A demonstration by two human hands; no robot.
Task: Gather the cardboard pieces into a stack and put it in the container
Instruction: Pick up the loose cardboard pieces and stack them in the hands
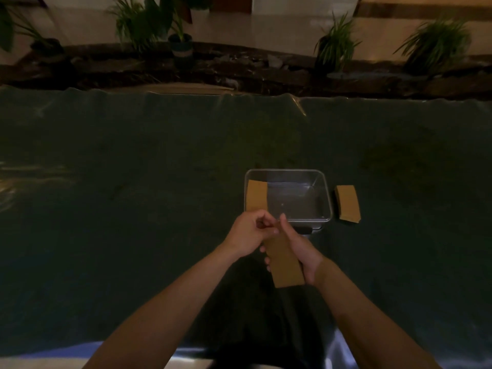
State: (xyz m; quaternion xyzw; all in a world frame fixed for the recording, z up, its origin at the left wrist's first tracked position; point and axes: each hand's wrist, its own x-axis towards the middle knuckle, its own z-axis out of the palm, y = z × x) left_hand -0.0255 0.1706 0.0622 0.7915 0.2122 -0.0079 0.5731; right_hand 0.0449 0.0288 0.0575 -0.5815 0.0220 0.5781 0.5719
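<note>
A clear plastic container (pixel 323 194) stands on the dark table, a little right of centre. A stack of brown cardboard pieces (pixel 257 194) lies inside it along its left wall. Another stack of cardboard pieces (pixel 348 203) rests on the table just right of the container. Just in front of the container, my right hand (pixel 302 250) grips a long cardboard stack (pixel 284 265) from its right side, fingers wrapped under it. My left hand (pixel 251 231) is curled over the stack's far end, fingertips pinched at its top edge.
The table is covered by a dark cloth (pixel 133 209) whose far edge runs across the frame. Beyond it are potted plants (pixel 336 43) along a dark ledge. A small dark object (pixel 306 230) peeks out under the container's near edge.
</note>
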